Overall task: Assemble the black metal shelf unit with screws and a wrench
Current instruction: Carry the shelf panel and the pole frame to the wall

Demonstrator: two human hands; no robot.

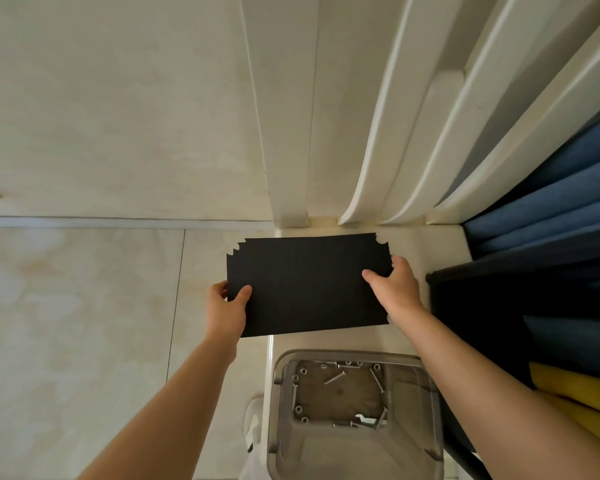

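Clear tub (357,445) nearest: loose screws (336,377), nuts, unused. Black shelf panel (305,284) raised over floor, pinched by left hand (227,304) and right hand (394,289). Nothing joined; assembly barely begun.

The fingers of the left hand (226,308) and right hand (394,287) lie hidden behind the black shelf panel (307,284); only the thumbs show. The clear container (355,415) runs off the bottom edge. Its screws (336,377) and nuts (298,408) are too small to count reliably.
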